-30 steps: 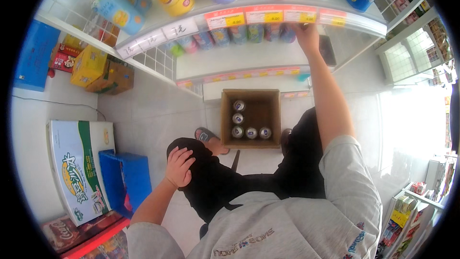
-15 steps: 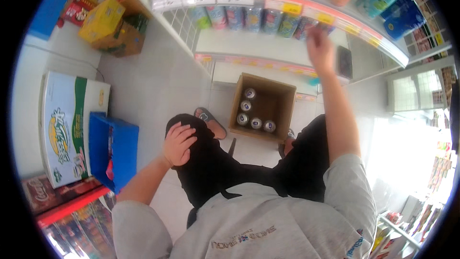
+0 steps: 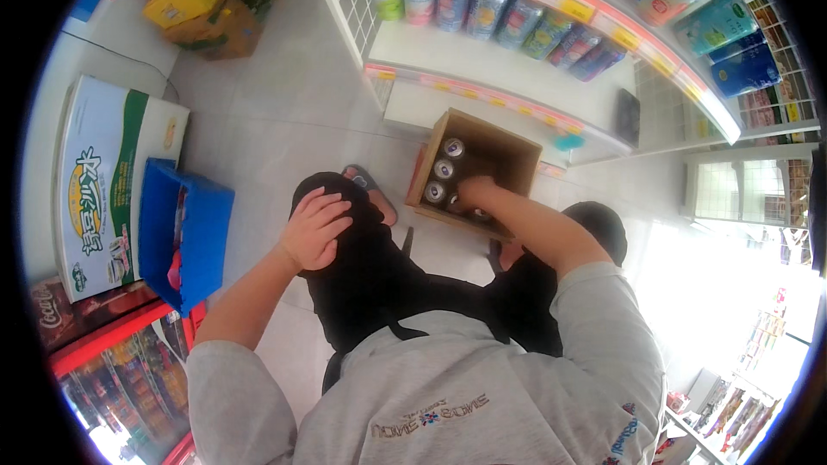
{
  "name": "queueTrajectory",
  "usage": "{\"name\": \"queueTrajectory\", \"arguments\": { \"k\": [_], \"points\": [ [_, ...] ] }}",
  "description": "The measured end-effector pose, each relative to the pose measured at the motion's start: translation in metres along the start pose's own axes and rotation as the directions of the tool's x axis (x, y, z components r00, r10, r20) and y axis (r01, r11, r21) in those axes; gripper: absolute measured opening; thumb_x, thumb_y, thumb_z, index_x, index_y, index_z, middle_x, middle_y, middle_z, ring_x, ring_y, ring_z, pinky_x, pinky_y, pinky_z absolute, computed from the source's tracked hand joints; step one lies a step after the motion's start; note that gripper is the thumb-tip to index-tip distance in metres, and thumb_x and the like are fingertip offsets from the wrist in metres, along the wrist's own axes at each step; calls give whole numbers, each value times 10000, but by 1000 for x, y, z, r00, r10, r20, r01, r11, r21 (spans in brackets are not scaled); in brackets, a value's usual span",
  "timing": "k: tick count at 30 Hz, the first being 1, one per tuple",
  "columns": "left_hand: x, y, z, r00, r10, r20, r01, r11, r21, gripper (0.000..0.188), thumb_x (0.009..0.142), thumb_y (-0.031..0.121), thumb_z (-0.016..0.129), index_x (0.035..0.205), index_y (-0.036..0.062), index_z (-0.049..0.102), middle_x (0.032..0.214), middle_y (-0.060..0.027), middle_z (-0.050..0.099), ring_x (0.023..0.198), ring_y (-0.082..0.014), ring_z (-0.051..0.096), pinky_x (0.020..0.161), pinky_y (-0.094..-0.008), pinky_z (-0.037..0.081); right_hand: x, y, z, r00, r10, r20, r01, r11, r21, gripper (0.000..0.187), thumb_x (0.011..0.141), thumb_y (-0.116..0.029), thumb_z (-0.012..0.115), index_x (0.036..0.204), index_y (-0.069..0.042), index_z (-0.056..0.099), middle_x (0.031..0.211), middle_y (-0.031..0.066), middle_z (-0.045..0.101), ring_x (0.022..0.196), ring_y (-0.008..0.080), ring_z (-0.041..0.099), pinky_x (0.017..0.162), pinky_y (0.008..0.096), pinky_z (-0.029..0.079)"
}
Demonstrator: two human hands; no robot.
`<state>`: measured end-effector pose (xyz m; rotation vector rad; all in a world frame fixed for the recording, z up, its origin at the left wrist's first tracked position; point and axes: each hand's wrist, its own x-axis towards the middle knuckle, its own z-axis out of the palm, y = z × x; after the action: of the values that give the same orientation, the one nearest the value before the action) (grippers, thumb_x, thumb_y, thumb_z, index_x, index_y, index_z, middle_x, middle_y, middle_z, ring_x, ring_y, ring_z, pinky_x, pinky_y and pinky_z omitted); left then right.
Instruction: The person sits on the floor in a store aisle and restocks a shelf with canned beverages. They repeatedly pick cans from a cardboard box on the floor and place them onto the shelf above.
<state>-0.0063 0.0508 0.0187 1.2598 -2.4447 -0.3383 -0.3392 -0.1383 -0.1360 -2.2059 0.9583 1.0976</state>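
Currently, the right hand is inside an open cardboard carton near centre, hiding some silver-topped cans; its grip cannot be told. The left hand lies relaxed, fingers spread, on one knee. Colourful drinks line the shelf above; a blue crate stands at left.

We look through one wide fisheye camera, the left of a pair worn on the head. It faces steeply downward and somewhat forward, so the grey shirt is nearest to us, at the lower edge. Beyond it we see from above the left hand, the right hand and the open carton; the white shelf lies farther, toward the top. Near the round rim, straight edges bend.
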Motion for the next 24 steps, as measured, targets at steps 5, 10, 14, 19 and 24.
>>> {"name": "queueTrajectory", "arguments": {
  "k": [5,10,14,19,24],
  "points": [
    [3,-2,4,1000,9,-12,-9,1000,-13,403,726,196,522,1072,50,669,1269,-163,620,1252,-370,534,1121,-570,353,20,-6,28,997,33,-73,-34,999,-13,633,828,-626,642,1111,-70,752,1141,127,729,1056,288,702,871,443,560],
    [4,-5,3,1000,9,6,-9,1000,-8,398,733,203,521,1071,55,671,1270,-160,621,1250,-367,536,1124,-569,351,31,-8,28,997,47,-62,-48,999,-4,578,822,-559,674,1128,-74,748,1163,129,724,1064,292,700,868,458,564],
    [8,-6,5,1000,26,4,-26,999,-18,404,735,209,522,1079,57,669,1275,-156,617,1251,-366,533,1127,-569,349,26,2,18,999,48,-21,-47,998,39,483,802,-424,714,1155,-96,734,1198,145,705,1087,316,687,871,470,564],
    [5,-3,3,1000,12,5,-12,1000,-10,429,686,158,565,1093,64,663,1275,-143,609,1256,-352,523,1138,-553,349,-53,13,-29,982,-4,-190,19,997,80,515,784,-424,717,1168,-82,699,1147,168,704,1072,336,674,889,464,555],
    [11,-1,5,999,27,-25,-28,999,-25,434,653,113,590,1078,63,666,1257,-137,617,1242,-344,530,1140,-542,354,-123,52,-59,853,-37,-521,190,951,245,529,785,-404,722,1227,-122,651,1121,156,681,1025,335,663,891,442,536]
  ]
}}
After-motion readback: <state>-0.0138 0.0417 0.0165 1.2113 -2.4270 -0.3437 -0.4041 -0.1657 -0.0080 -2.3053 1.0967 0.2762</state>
